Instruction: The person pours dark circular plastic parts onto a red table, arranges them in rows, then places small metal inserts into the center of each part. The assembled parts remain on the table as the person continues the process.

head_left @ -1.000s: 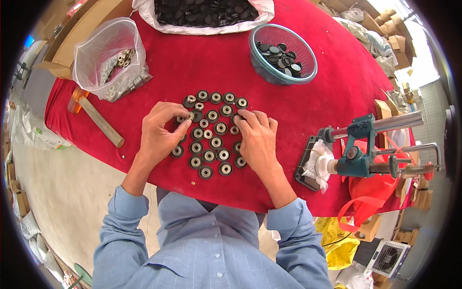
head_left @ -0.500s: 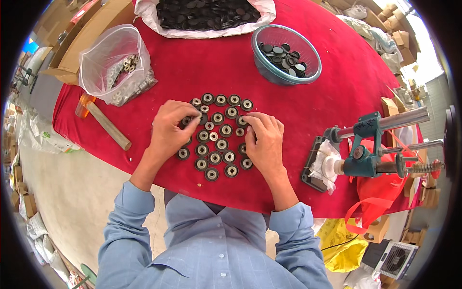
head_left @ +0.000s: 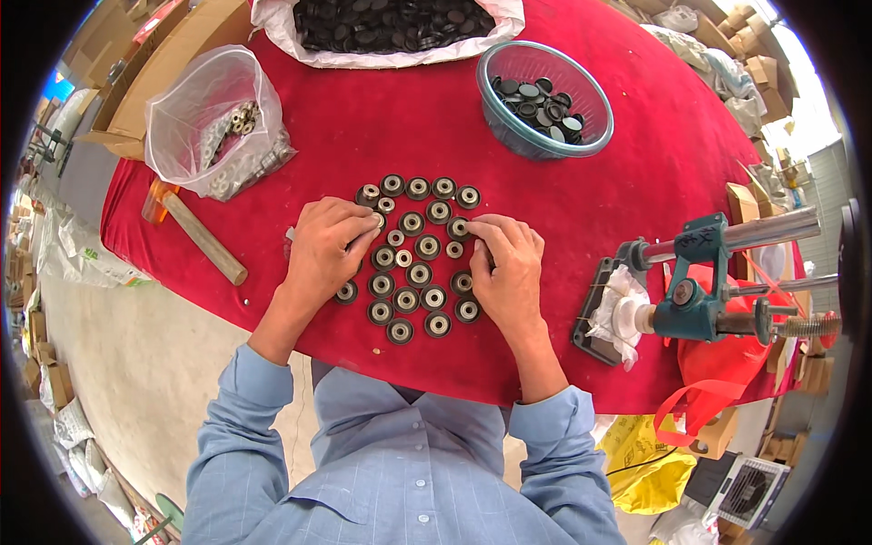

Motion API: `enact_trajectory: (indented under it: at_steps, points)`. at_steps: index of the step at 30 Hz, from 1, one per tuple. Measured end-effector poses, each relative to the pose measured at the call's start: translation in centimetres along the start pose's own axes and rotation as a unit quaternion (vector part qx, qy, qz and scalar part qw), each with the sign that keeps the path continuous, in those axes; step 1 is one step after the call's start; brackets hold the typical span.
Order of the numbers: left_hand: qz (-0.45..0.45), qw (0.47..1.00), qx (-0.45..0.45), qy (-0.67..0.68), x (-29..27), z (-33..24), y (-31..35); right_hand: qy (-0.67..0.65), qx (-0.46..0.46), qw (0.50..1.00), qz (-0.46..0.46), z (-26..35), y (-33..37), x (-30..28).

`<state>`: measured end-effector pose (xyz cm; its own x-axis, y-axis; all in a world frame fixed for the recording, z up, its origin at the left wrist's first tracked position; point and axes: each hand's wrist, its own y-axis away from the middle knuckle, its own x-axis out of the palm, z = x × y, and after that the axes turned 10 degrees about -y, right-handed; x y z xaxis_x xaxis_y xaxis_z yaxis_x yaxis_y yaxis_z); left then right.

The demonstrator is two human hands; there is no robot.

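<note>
My left hand (head_left: 325, 247) is at the left side of a group of round black caps with metal bearings (head_left: 406, 299) on the red cloth. Its thumb and forefinger are closed on a small metal bearing (head_left: 379, 221) over a black cap. My right hand (head_left: 509, 272) is at the group's right side, fingers curled. Its forefinger and thumb close against the edge of a black cap with a bearing (head_left: 460, 228). Loose small bearings (head_left: 396, 238) lie between the filled caps, in the middle of the group. My left hand hides part of the group.
A clear bag of metal parts (head_left: 218, 127) and a hammer (head_left: 207, 238) lie left. A white sack of black caps (head_left: 391, 60) is at the back, with a clear bowl of caps (head_left: 545, 104) to its right. A green hand press (head_left: 695, 300) stands right.
My left hand has shifted slightly and now covers a cap at the group's left that showed before. The right hand stays at the same cap, its fingers slightly moved.
</note>
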<state>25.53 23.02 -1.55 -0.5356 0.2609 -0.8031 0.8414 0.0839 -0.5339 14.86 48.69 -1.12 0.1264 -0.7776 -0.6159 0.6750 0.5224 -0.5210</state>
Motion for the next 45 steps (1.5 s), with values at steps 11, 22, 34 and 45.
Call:
enact_trajectory:
  at_steps: [11,22,34,45]
  points:
    - [-0.010,0.999,0.000,-0.037,-0.5,-0.5,0.6,-0.016,0.000,1.000,-0.007,0.2,-0.4,-0.4]
    - [-0.019,0.999,-0.037,0.017,-0.3,0.5,1.3,-0.027,-0.029,0.999,0.003,1.5,-1.5,-0.7]
    - [0.010,0.999,-0.025,-0.024,-1.5,-0.2,1.3,0.042,-0.166,0.980,0.100,4.6,-7.5,6.2]
    - [0.039,0.998,-0.014,-0.039,-1.9,-0.1,1.5,0.114,-0.192,0.960,0.166,5.1,-6.6,7.5]
